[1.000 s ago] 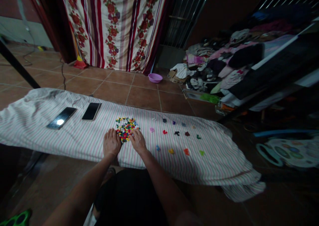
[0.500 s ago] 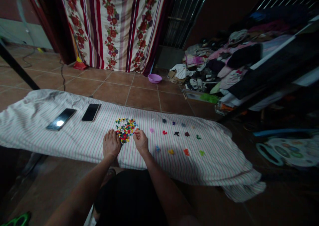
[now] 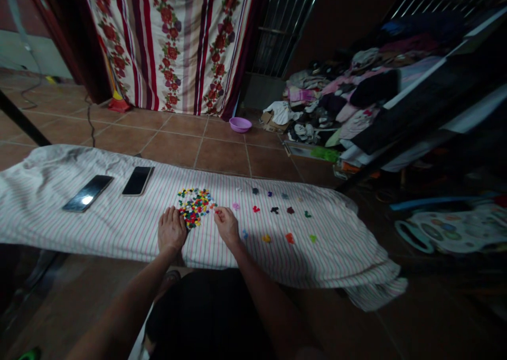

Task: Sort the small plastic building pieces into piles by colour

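A mixed heap of small coloured pieces (image 3: pixel 195 204) lies on the striped cloth (image 3: pixel 130 228). Flat against the cloth at the heap's near left edge rests my left hand (image 3: pixel 172 230), fingers stretched out and holding nothing. My right hand (image 3: pixel 227 225) is just right of the heap, thumb and fingertips pinched on what looks like a small red piece (image 3: pixel 216 211). To its right are little single-colour groups, among them red pieces (image 3: pixel 255 209), black pieces (image 3: pixel 274 210), yellow pieces (image 3: pixel 266 238), orange pieces (image 3: pixel 290 238) and green pieces (image 3: pixel 312 238).
Two phones, one with a glare spot (image 3: pixel 87 193) and one dark (image 3: pixel 138 181), lie on the cloth at left. Beyond are a purple basin (image 3: pixel 240 125) on the tiled floor, a floral curtain (image 3: pixel 186 48) and a pile of clothes (image 3: pixel 348 95).
My right hand has drawn slightly right, away from the heap, its fingers still pinched. My left hand keeps its place beside the heap. The whole view has shifted a little.
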Demonstrator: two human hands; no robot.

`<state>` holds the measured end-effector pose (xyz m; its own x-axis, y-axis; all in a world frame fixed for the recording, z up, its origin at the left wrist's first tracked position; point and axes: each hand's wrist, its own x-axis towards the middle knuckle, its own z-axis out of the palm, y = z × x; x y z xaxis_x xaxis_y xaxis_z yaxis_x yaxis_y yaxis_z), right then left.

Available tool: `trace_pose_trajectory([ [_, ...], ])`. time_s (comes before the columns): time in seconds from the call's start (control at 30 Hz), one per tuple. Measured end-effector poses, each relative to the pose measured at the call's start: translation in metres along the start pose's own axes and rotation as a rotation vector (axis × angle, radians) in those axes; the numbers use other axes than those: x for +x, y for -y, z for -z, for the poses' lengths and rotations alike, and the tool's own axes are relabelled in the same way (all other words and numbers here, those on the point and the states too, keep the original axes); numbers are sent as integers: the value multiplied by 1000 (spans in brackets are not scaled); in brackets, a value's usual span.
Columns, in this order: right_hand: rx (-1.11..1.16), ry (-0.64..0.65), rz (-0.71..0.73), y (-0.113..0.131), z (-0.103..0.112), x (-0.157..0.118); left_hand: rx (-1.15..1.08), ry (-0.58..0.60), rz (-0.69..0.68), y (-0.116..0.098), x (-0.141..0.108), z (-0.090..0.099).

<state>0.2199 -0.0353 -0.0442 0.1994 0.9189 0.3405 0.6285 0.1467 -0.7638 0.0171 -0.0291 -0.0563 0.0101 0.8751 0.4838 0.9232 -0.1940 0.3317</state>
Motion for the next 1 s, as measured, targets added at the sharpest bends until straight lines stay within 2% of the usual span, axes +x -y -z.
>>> trace_pose_trajectory([
  [0.2, -6, -73, 1, -14, 31, 7, 24, 9, -5, -1, 0, 2],
  [0.5, -99, -292, -81, -60, 75, 20, 1, -14, -7, 0, -1, 0],
  [0.77, -161, -384, -115, -92, 97, 27, 43, 4, -20, -2, -1, 2],
  [1.0, -210, -353, -100, -112, 103, 32, 73, 13, -28, -1, -1, 2],
])
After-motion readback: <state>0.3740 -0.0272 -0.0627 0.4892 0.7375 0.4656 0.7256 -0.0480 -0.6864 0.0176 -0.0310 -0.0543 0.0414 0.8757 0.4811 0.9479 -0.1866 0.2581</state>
